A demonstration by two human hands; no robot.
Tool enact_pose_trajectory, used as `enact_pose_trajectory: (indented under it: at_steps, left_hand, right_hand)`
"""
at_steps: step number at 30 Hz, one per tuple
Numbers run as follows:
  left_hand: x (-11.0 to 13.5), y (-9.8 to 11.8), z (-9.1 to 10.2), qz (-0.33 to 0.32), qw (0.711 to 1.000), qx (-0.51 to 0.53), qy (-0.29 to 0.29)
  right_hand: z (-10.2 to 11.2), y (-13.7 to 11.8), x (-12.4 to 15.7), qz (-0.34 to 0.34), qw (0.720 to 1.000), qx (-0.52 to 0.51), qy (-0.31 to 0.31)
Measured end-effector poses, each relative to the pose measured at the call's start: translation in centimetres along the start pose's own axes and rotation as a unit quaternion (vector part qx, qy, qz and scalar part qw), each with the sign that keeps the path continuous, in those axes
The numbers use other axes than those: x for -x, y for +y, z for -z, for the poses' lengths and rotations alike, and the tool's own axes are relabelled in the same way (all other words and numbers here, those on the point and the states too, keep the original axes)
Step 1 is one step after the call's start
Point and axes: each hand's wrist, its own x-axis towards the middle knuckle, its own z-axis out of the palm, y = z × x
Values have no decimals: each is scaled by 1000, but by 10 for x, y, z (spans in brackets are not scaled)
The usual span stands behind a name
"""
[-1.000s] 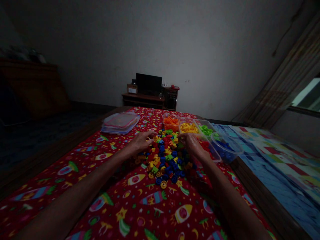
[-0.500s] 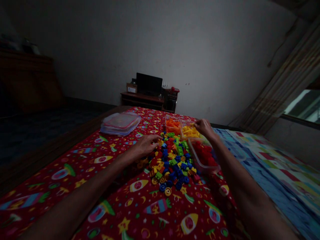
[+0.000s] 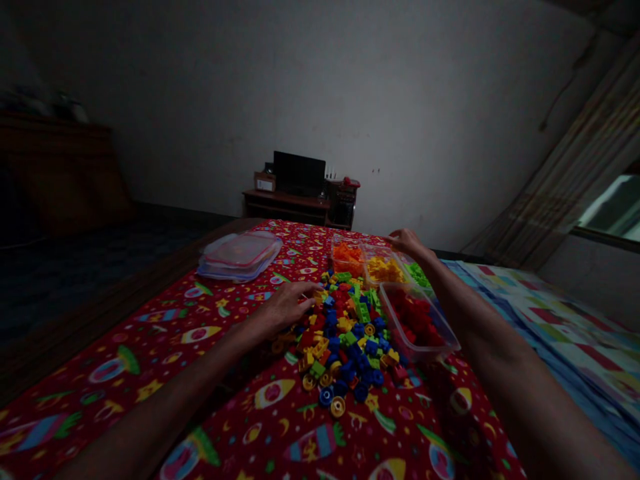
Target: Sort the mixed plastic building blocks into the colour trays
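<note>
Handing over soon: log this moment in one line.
left hand: at mixed brick pile's left edge | right hand: near yellow-brick tub, grip unclear | red-brick tub: right of pile | lids: stacked left

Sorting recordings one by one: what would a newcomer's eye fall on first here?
Most likely the bright heap of mixed toy bricks on the red patterned cloth, with the left hand at its left edge. Then the clear tub of red bricks right of the heap, and the stacked lids farther off on the left.
</note>
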Motion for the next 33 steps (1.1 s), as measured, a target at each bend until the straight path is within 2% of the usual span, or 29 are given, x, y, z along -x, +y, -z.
enact_pose_trajectory:
  at_steps: [3,5,7,12,16,18,20,22,27,33]
  left_hand:
    - [-1,-3,-1,1,1000,18,6]
    - [-1,-4,-3,6,999,35,12]
    - [-1,-4,-4,9,998,52,16]
    - [-2,1,-5,31,994,102,32]
    - [-5,3,-7,50,975,214,35]
    - [-7,5,-6,52,965,257,26]
    - [-7,9,-3,56,960,273,10]
    - [-6,13,0,49,963,264,-1]
    - [-2,19,6,4,977,212,9]
    - [-3,15,9,-8,979,204,17]
  right_hand:
    - [3,-8,-1,20,998,-1,53]
    - [6,-15,5,46,998,-19,47]
    - [7,-24,19,90,995,-47,15]
    - [-1,-57,80,232,963,-112,-80]
    - [-21,-85,134,330,923,-153,-128]
    - [-30,-94,152,334,923,-152,-115]
    - [-37,-98,163,313,935,-142,-89]
    - [-40,-99,168,292,944,-137,-71]
    - [-39,-87,171,289,945,-148,-46]
    - [-35,-74,175,284,944,-153,-75]
